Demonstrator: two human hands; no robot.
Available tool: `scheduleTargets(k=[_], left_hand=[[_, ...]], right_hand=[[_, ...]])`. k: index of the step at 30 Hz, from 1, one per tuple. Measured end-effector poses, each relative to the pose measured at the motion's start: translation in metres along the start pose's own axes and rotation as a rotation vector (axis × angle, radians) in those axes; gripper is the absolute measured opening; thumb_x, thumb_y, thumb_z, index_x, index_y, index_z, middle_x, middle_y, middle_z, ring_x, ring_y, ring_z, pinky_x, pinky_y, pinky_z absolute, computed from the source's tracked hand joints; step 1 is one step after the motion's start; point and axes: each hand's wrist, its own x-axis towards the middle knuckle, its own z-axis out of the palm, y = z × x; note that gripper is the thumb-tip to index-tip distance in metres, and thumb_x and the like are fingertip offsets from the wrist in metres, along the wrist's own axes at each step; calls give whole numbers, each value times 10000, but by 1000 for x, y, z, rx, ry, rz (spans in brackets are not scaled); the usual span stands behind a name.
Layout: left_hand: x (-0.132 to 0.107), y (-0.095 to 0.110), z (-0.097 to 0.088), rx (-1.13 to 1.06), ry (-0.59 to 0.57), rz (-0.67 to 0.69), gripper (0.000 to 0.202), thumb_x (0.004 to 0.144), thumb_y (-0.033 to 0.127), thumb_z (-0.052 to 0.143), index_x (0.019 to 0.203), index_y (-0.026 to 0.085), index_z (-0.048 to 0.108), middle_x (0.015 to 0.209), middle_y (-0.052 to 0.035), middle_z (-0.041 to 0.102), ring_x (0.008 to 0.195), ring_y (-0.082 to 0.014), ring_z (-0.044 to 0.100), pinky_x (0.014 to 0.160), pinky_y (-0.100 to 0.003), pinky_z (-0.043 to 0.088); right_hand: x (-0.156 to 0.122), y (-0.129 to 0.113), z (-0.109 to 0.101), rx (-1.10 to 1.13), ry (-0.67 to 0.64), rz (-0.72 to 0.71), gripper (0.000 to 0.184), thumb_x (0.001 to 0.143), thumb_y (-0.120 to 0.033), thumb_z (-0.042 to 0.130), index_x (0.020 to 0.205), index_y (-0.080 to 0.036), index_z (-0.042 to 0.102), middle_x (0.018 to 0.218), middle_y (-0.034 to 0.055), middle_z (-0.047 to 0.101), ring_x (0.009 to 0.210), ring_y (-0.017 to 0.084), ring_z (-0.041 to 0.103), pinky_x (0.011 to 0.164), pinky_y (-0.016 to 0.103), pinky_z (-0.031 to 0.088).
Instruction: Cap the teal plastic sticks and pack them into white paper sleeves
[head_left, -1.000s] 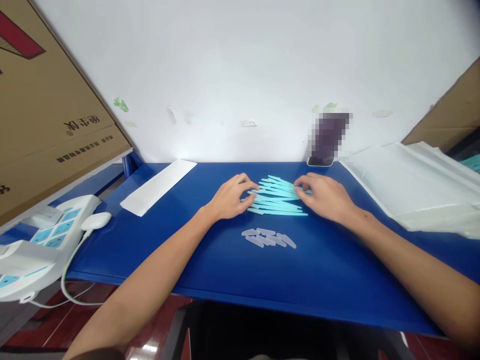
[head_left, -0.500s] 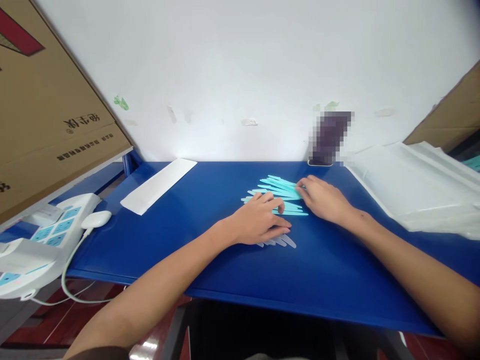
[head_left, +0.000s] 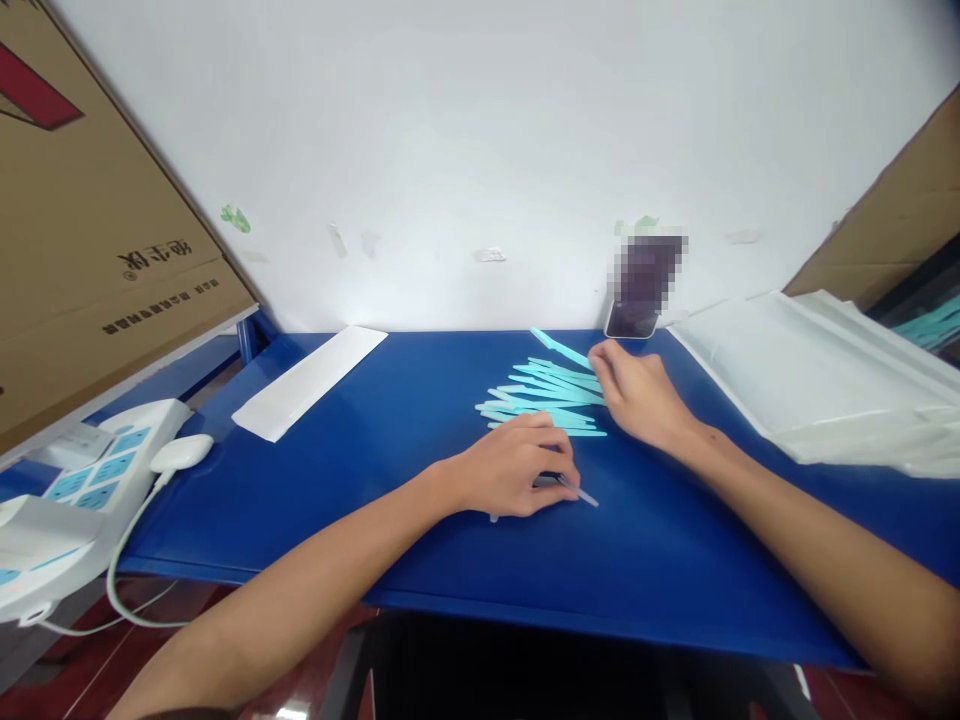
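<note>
A pile of turquoise eyebrow razors [head_left: 540, 397] lies fanned out on the blue table [head_left: 360, 420]. Above the pile's far right side, my right hand [head_left: 637, 395] pinches one turquoise eyebrow razor [head_left: 561, 347] by its end; the razor points to the far left. My left hand [head_left: 517, 465] is just in front of the pile, its thumb and fingers closed on a slim translucent blade cover [head_left: 589, 496] that sticks out to the right. Other translucent covers are mostly hidden beneath this hand, with a small end showing at its near side.
A long white paper strip [head_left: 311, 382] lies on the left of the table. A phone [head_left: 634, 318] leans on the wall at the back. White plastic bags [head_left: 780, 370] are piled on the right. A power strip [head_left: 112, 480] with a charger and a cardboard box [head_left: 112, 200] stand left.
My right hand has lifted one eyebrow razor off the pile. My left hand has closed its fingers on a translucent cover. The view has shifted slightly.
</note>
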Motion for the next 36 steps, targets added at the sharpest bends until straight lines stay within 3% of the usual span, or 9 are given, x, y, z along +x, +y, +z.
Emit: scheduleTargets(k=[2, 5, 8, 12, 16, 18, 24, 32, 36], left_hand=[[2, -2, 1, -140, 149, -86, 169, 944, 333, 660, 893, 202, 755, 921, -48, 713, 888, -188, 600, 873, -333, 454], [5, -13, -2, -353, 510, -322, 194, 918, 368, 679, 880, 189, 744, 902, -60, 737, 844, -183, 636, 786, -313, 483], [4, -34, -10, -535, 861, -552, 260, 877, 363, 710, 1050, 171, 742, 914, -66, 729, 811, -167, 637, 712, -277, 477], [-1, -59, -19, -754, 1059, -756, 324, 826, 338, 739, 1107, 177, 737, 941, -50, 715, 777, -135, 620, 658, -240, 442], [-3, -64, -23, -1013, 1109, -817, 283, 763, 369, 797, 943, 170, 710, 928, -53, 726, 854, -146, 673, 680, -219, 428], [-2, -63, -23, -1061, 1110, -810, 294, 727, 377, 824, 875, 166, 683, 916, -55, 733, 894, -158, 685, 704, -219, 431], [-1, -61, -21, -986, 1102, -795, 328, 687, 401, 844, 849, 155, 701, 844, -42, 725, 797, -138, 670, 689, -230, 423], [-2, -58, -21, -1007, 1020, -826, 275, 692, 373, 814, 808, 147, 709, 885, -74, 751, 820, -153, 692, 701, -236, 436], [-4, -56, -18, -811, 843, -803, 280, 767, 432, 741, 785, 152, 740, 838, -77, 741, 793, -182, 664, 704, -277, 452]], right_hand=[[0, -1, -1, 15, 19, 10, 234, 1013, -343, 316, 919, -233, 499, 610, 6, 544, 546, 202, 486, 631, 327, 328], [-2, -2, -3, 76, 26, 52, 224, 1017, -346, 313, 911, -242, 481, 627, 11, 557, 563, 205, 518, 609, 316, 337], [-5, -6, -5, 123, 10, 57, 231, 1026, -373, 328, 931, -242, 491, 623, -1, 551, 556, 193, 531, 596, 306, 351], [-8, -12, -3, 117, -41, -82, 292, 1037, -437, 353, 1067, -228, 555, 678, -1, 591, 588, 185, 548, 615, 307, 377], [-11, -16, 2, 94, -35, -224, 363, 1051, -413, 331, 1162, -217, 615, 946, 66, 678, 816, 215, 627, 723, 333, 428], [-12, -17, 3, 78, -14, -237, 393, 1051, -419, 331, 1192, -213, 634, 957, 74, 662, 832, 218, 624, 745, 344, 440], [-13, -19, 2, 48, -35, -229, 417, 1042, -439, 342, 1213, -207, 643, 938, 75, 632, 798, 215, 614, 720, 349, 455], [-12, -17, 1, 41, -24, -200, 427, 1045, -444, 311, 1245, -219, 614, 947, 87, 624, 808, 231, 606, 736, 366, 454], [-13, -18, 2, 86, -7, -222, 416, 1044, -434, 332, 1242, -205, 617, 949, 87, 613, 820, 228, 601, 759, 363, 459]])
